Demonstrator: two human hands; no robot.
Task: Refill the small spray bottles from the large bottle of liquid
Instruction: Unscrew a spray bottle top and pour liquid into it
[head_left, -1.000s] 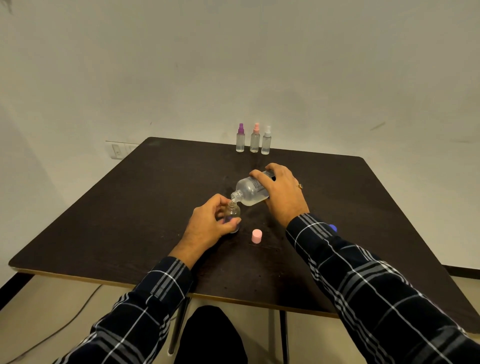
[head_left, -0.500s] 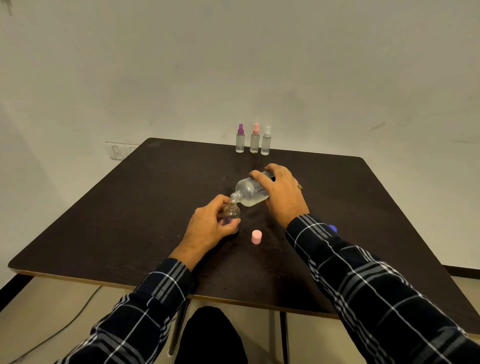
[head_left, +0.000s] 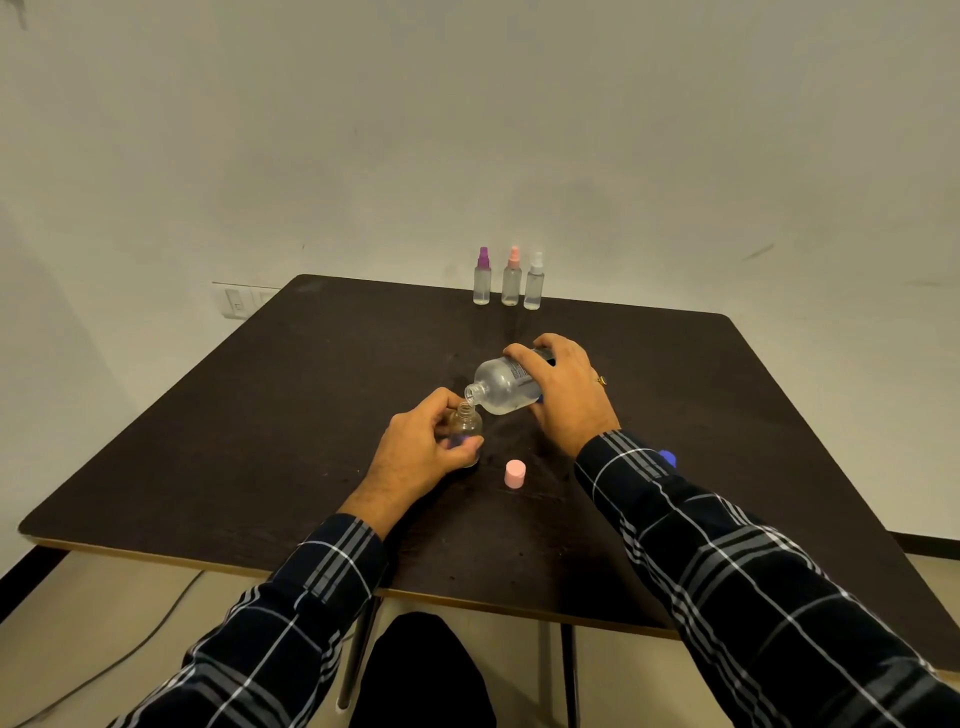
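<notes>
Nothing much moved: your right grip still holds the large bottle tipped, just behind the pink cap; your left grip holds the small bottle left of that cap. Tip too fast and liquid may miss its mouth, wetting the worktop.

Plain, bare indoor room.
Dark table by blank white wall, switch plate low behind it, cable on pale floor.

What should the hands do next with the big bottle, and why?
Probably tip the large bottle a touch more with the right hand. Its open mouth sits just above the open neck of the small bottle, which the left hand grips upright, and the pink cap lies on the table, so pouring seems unfinished.
</notes>
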